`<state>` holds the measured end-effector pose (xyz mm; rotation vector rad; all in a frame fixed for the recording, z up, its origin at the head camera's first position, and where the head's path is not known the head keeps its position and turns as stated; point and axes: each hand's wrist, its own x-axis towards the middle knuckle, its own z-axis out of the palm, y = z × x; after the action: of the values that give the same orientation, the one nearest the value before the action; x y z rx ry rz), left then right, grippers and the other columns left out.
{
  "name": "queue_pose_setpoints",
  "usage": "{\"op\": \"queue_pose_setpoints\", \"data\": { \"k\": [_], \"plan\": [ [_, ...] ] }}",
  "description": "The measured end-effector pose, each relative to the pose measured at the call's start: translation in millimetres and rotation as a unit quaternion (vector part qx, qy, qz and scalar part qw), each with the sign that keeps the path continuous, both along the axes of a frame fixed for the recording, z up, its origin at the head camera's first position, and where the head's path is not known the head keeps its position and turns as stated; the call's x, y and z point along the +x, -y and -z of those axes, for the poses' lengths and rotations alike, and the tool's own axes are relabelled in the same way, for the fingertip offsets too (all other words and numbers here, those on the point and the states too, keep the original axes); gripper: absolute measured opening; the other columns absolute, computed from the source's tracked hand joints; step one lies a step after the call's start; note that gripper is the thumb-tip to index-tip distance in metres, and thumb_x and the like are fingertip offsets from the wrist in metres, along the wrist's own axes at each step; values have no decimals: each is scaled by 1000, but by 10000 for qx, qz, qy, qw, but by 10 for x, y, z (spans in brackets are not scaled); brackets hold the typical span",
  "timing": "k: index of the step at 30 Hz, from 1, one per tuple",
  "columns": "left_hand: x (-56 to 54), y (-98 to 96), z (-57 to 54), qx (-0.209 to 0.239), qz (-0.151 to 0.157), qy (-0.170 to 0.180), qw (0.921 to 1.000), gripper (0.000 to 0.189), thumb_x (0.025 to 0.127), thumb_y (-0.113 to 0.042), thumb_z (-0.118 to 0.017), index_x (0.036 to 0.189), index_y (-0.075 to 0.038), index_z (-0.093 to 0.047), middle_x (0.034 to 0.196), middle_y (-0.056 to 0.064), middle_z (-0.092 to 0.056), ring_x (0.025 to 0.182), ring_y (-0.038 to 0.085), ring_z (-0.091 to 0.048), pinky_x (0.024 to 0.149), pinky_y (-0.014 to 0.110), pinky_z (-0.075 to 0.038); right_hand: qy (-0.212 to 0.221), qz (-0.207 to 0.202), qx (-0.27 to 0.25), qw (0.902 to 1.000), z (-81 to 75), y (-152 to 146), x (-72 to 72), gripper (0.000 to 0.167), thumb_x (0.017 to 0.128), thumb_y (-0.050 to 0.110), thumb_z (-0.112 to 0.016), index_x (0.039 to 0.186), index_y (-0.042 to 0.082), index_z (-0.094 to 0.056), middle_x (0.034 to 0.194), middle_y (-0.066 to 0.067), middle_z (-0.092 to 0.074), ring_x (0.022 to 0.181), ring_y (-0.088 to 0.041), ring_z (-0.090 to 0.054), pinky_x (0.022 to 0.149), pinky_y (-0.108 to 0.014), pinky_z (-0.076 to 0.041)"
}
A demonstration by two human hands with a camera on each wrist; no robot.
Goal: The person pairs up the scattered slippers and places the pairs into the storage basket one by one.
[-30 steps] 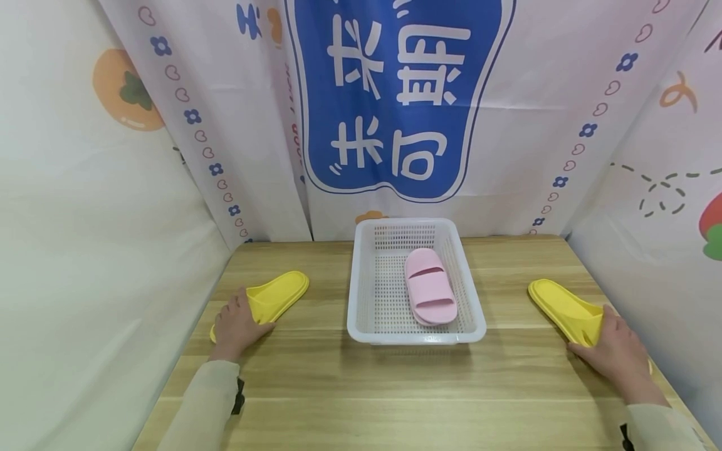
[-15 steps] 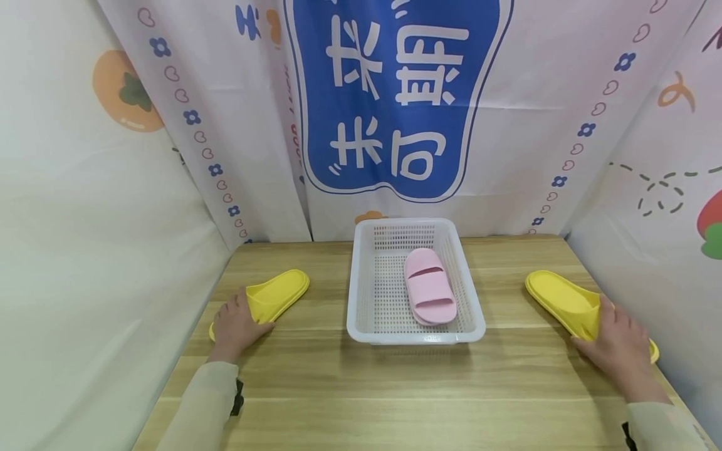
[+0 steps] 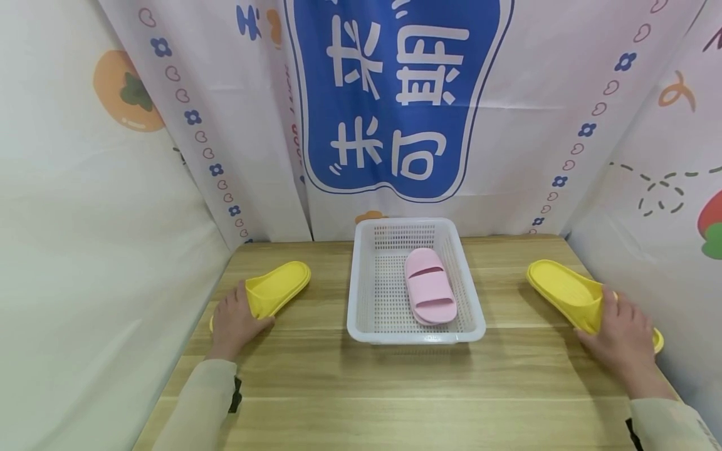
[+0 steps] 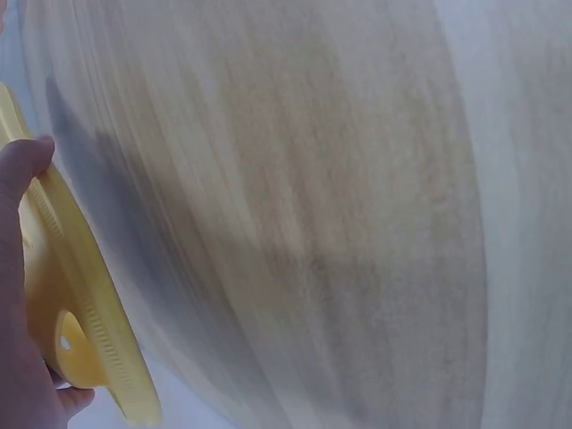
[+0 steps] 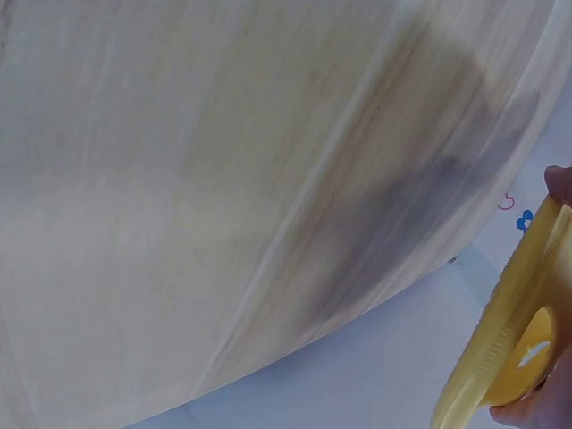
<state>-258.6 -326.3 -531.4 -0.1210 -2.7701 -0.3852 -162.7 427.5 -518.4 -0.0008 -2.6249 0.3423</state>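
On the left, my left hand [image 3: 234, 321] grips a yellow slipper [image 3: 281, 288] across its middle, toe end pointing up and right in the head view. The thumb [image 4: 31, 161] presses the sole's edge in the left wrist view, and a shadow on the wood lies apart from the slipper. My right hand [image 3: 623, 335] holds a second yellow slipper [image 3: 564, 289] the same way, one end pointing up and left. In the right wrist view this slipper [image 5: 500, 331] is off the table, its shadow away from it. Part of each slipper is hidden under the hand.
Between the hands stands a white perforated plastic basket [image 3: 361, 282] at the back middle of the wooden table [image 3: 406, 401]. Pink slippers [image 3: 431, 288], stacked, lie inside on its right. Printed cloth [image 3: 524, 125] hangs behind and at both sides.
The right slipper has risen and tipped up, its near end now showing past my hand. The left slipper has risen slightly over the last half second. The basket and pink slippers stay put.
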Motion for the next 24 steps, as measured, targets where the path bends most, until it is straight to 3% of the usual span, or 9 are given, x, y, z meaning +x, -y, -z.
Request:
{"op": "queue_pose_setpoints", "data": {
  "k": [4,10,15,22,24],
  "plan": [
    [-6,-9,-38,38,64,-185,9998,120,59,-44,-90,144,10,-24,128,38,-43,110,54,-46,91,66,-39,-242,-26,68,9997,-36,-9,1,113,51,21,-88,140,-10,-26,118,-42,-36,99,-63,-35,76,-73,-26],
    [-22,-3,-55,-91,126,-361,9992,122,57,-45,-91,143,12,-26,128,38,-43,109,53,-46,93,65,-38,-129,-32,49,9999,-91,-19,6,113,54,20,-87,142,-9,-22,121,-42,-34,103,-63,-32,81,-73,-25],
    [-31,-1,-64,-77,193,-593,9980,122,54,-44,-93,142,11,-28,126,36,-45,108,52,-47,93,64,-39,-316,-102,104,9994,-129,-21,-5,113,53,20,-86,142,-8,-23,123,-40,-34,105,-61,-33,83,-72,-26],
    [-51,-2,-94,-65,427,-1181,9921,122,49,-41,-95,140,9,-32,126,35,-46,108,50,-47,92,62,-40,-385,-215,195,9988,-198,2,-12,112,55,18,-85,144,-7,-21,125,-38,-33,106,-58,-33,87,-70,-27],
    [-63,-2,-106,-123,542,-1399,9886,121,48,-41,-95,139,10,-34,124,34,-47,107,50,-47,91,62,-41,-525,-312,217,9979,-203,3,-22,111,61,35,-84,144,-7,-23,125,-37,-34,105,-58,-34,86,-69,-28]
  ]
}}
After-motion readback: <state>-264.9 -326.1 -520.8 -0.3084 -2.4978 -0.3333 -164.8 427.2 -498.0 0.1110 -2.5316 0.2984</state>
